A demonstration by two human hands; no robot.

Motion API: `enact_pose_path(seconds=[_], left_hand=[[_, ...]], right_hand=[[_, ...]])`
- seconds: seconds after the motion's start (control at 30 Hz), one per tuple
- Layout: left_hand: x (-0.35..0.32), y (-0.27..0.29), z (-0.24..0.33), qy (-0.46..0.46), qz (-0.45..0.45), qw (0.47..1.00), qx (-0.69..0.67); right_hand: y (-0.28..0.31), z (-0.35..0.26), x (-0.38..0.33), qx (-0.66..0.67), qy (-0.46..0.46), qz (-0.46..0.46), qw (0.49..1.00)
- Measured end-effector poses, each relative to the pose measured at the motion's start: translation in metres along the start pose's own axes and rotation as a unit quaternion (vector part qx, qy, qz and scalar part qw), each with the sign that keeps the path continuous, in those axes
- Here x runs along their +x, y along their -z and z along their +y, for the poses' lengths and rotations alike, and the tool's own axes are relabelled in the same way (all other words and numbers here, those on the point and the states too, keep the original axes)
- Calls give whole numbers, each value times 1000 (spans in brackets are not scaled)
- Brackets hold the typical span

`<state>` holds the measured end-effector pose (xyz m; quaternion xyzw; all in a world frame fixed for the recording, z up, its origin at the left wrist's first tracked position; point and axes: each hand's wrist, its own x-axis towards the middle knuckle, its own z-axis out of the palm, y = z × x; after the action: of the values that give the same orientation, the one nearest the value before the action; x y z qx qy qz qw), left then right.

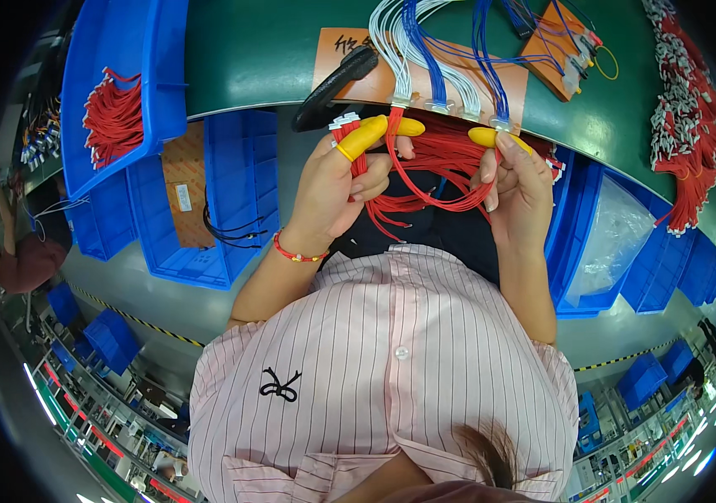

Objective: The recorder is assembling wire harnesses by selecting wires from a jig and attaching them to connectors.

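Nearest to me, a pale pink striped shirt point(324, 360) is filling the lower middle of my view. Beyond it, the left hand point(393, 130) is wearing yellow finger covers and a red bracelet; it is wrapping around a bundle of red cables point(360, 165) with white plugs showing on top, while its thumb and index finger are pinching a red cable loop point(450, 206) just below a white connector. The loop is sagging between the hands and running into the right hand point(492, 138), whose thumb and index finger are pressing together on its other end, by the connector under some dark blue wires point(486, 59); I am not making out the tiny part between the fingertips. Just behind, more red cables point(437, 152) are lying in a heap.

Farther on, an orange board point(333, 63) is resting on the green bench point(257, 59), with white wires point(387, 38) rising across it. To the left, a blue tray point(165, 75) is holding another red pile point(115, 121); to the right, red cables with white plugs point(683, 126) are spilling over the edge. A person point(31, 264) is appearing far left.
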<state>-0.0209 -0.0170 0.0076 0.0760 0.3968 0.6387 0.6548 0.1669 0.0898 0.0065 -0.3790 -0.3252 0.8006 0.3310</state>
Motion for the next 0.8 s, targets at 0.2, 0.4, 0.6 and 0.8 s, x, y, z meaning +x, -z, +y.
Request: enact_pose_path(seconds=[0.2, 0.4, 0.6, 0.8], left_hand=[[13, -9, -1, -34, -7, 999, 12], [12, -9, 1, -35, -10, 998, 43], [17, -15, 3, -20, -6, 997, 73], [11, -8, -2, -57, -28, 991, 115]], right_hand=[[-2, 2, 0, 25, -1, 4, 1000], [11, -7, -11, -221, 43, -12, 974], [4, 2, -10, -216, 75, -49, 972], [7, 5, 6, -166, 74, -69, 981]])
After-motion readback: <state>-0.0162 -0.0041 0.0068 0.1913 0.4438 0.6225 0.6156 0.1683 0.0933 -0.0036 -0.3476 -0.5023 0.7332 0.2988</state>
